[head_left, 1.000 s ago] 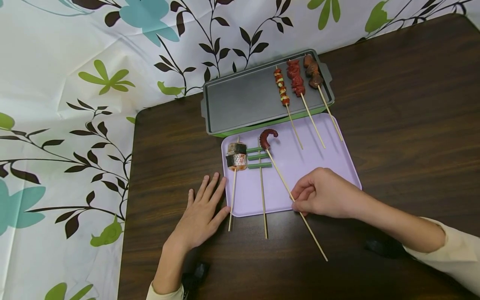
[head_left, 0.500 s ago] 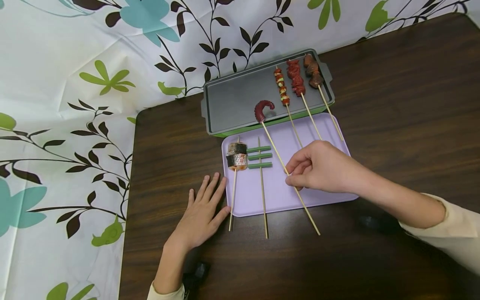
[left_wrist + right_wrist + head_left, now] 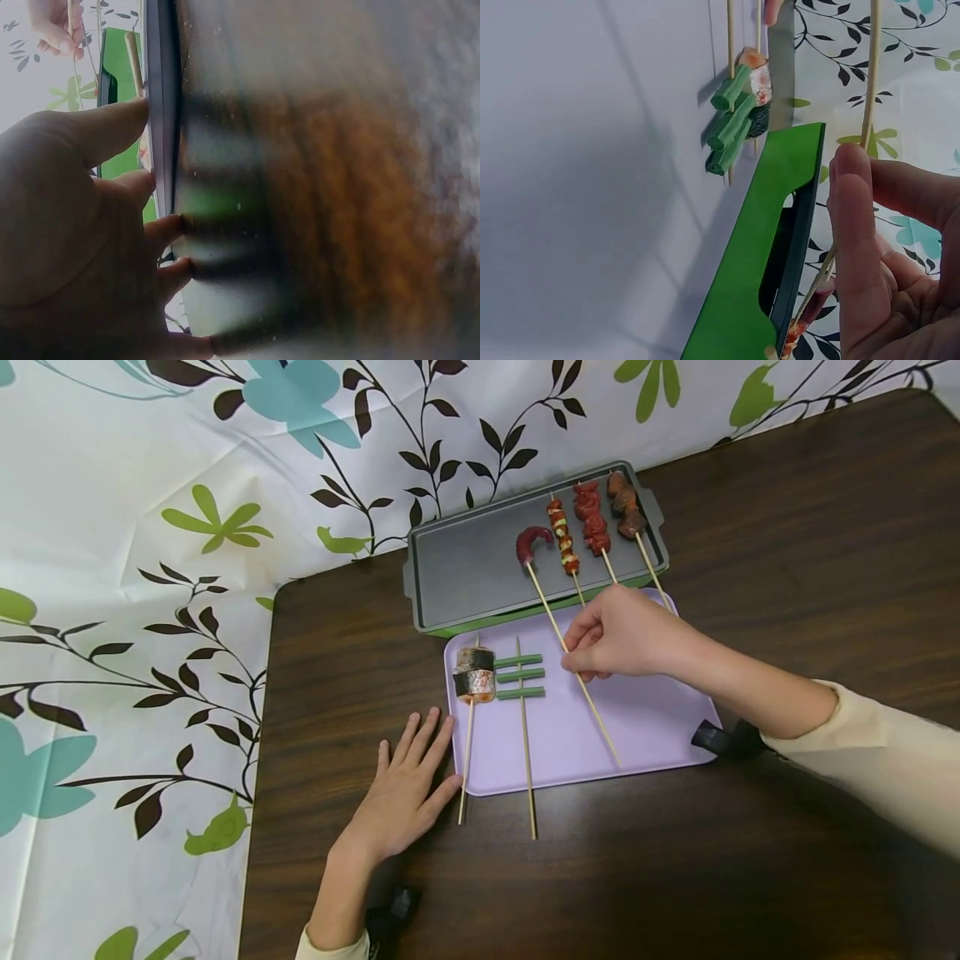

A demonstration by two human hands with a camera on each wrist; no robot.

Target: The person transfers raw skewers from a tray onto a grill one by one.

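Note:
My right hand (image 3: 626, 631) pinches the wooden stick of an octopus tentacle skewer (image 3: 532, 545). The dark red curled tentacle is over the grey grill plate (image 3: 472, 568), left of a red-and-yellow skewer (image 3: 563, 537); whether it touches the plate I cannot tell. In the right wrist view the stick (image 3: 872, 75) runs between thumb and fingers. My left hand (image 3: 401, 797) rests with fingers spread on the table, at the left edge of the lilac tray (image 3: 585, 735). Beside it on the tray lie a seaweed-wrapped skewer (image 3: 474, 674) and a green vegetable skewer (image 3: 521, 673).
A red meat skewer (image 3: 592, 518) and a brown meat skewer (image 3: 626, 506) lie at the grill's right end, sticks reaching over the tray. The green grill base (image 3: 757, 225) borders the tray. A patterned cloth (image 3: 187, 635) hangs behind the dark wooden table (image 3: 817, 568).
My right hand has moved away from me, carrying the tentacle skewer from above the tray to over the grill plate. My left hand has stayed in place.

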